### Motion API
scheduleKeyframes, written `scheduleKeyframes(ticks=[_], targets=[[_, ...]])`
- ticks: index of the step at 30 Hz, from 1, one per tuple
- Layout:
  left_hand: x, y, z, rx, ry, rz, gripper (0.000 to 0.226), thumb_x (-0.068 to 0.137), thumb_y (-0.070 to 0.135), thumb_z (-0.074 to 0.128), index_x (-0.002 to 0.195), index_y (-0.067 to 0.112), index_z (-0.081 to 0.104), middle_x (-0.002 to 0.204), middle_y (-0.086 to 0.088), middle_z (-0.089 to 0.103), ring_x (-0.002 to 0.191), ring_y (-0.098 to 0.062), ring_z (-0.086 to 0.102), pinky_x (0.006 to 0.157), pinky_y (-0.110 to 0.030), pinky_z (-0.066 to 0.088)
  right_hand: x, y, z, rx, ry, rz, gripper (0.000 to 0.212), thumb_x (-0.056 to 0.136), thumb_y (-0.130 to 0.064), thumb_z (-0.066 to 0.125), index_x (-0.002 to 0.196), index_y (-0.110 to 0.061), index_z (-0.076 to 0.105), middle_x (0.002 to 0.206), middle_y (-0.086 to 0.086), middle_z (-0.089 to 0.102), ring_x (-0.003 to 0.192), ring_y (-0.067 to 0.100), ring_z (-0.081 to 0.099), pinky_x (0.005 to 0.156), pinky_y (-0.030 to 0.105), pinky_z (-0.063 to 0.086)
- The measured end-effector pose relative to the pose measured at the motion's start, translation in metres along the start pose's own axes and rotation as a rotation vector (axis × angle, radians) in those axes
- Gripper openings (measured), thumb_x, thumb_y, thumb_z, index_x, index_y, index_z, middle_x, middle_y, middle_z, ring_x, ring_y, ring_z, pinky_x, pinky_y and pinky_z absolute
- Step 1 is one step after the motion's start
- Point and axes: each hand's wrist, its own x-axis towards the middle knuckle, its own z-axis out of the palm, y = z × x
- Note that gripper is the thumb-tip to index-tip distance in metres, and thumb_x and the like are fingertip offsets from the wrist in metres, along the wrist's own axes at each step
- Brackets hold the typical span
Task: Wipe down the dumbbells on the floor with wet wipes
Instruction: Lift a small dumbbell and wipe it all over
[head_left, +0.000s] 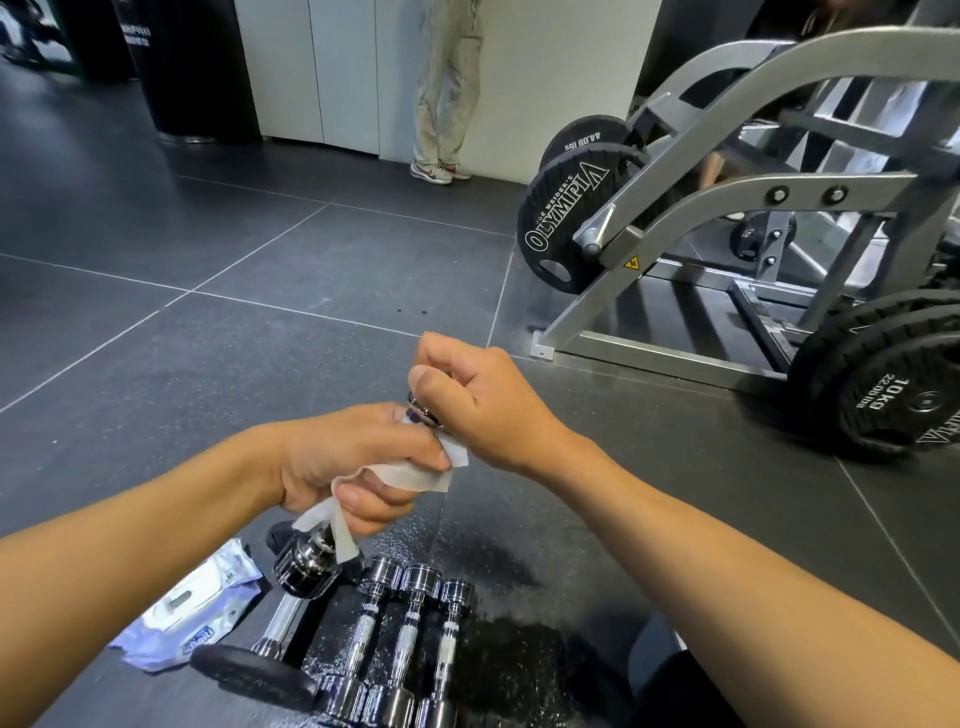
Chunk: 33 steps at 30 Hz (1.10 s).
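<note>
A chrome dumbbell (311, 564) wrapped in a white wet wipe (410, 475) is held tilted above three chrome dumbbells (410, 644) lying side by side

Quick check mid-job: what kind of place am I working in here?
Almost certainly a gym: a plate-loaded machine frame carrying Olympia weight plates, chrome dumbbells lined up on the dark rubber-tile floor.

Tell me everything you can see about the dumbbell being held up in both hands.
The held dumbbell is small, shiny chrome, lifted off the floor and tilted, its near round head pointing down left toward the camera. The left hand grips the handle through a white wet wipe wrapped around it, so the handle is hidden. The right hand closes over the far end, where only a sliver of chrome shows. Nothing else touches it.
</note>
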Motion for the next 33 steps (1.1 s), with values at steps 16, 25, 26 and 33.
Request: scheduleKeyframes(ticks=[16, 25, 26, 33], targets=[[0.026, -0.006, 0.009, 0.639, 0.686, 0.190, 0.026, 0.092, 0.027, 0.067, 0.074, 0.018, 0.052, 0.055, 0.002, 0.052, 0.048, -0.017, 0.046, 0.047, -0.027, 0.036, 0.008, 0.025, -0.002, 0.121, 0.084, 0.364, 0.029, 0.090, -0.028, 0.052, 0.066, -0.019, 0.039, 0.057, -0.008, 0.038, 0.058, 0.016, 0.035, 0.057, 0.033, 0.031], [0.037, -0.005, 0.013, 0.046, 0.641, 0.326, 0.010, 0.095, 0.016, 0.067, 0.101, 0.008, 0.069, 0.060, -0.003, 0.046, 0.045, -0.012, 0.038, 0.043, -0.024, 0.033, 0.009, 0.028, -0.008, 0.483, 0.079, 0.601, 0.047, 0.101, -0.062, 0.034, 0.083, -0.021, 0.049, 0.058, -0.001, 0.044, 0.046, 0.013, 0.036, 0.048, 0.025, 0.027], [0.040, -0.007, 0.010, 0.030, 0.705, 0.348, 0.016, 0.095, 0.016, 0.068, 0.108, 0.006, 0.070, 0.061, -0.002, 0.050, 0.047, -0.011, 0.041, 0.046, -0.024, 0.036, 0.007, 0.028, -0.007, 0.508, 0.050, 0.676, 0.053, 0.101, -0.066, 0.031, 0.088, -0.019, 0.050, 0.060, 0.002, 0.046, 0.046, 0.014, 0.037, 0.045, 0.025, 0.030], [0.033, -0.003, 0.002, -0.360, 0.694, 0.242, 0.019, 0.091, 0.021, 0.048, 0.100, 0.012, 0.060, 0.074, -0.008, 0.064, 0.062, -0.023, 0.063, 0.071, -0.037, 0.054, -0.009, 0.019, 0.011, 0.618, -0.204, 0.857, 0.059, 0.100, -0.068, 0.037, 0.092, -0.013, 0.056, 0.074, 0.007, 0.068, 0.065, 0.022, 0.065, 0.076, 0.047, 0.060]])
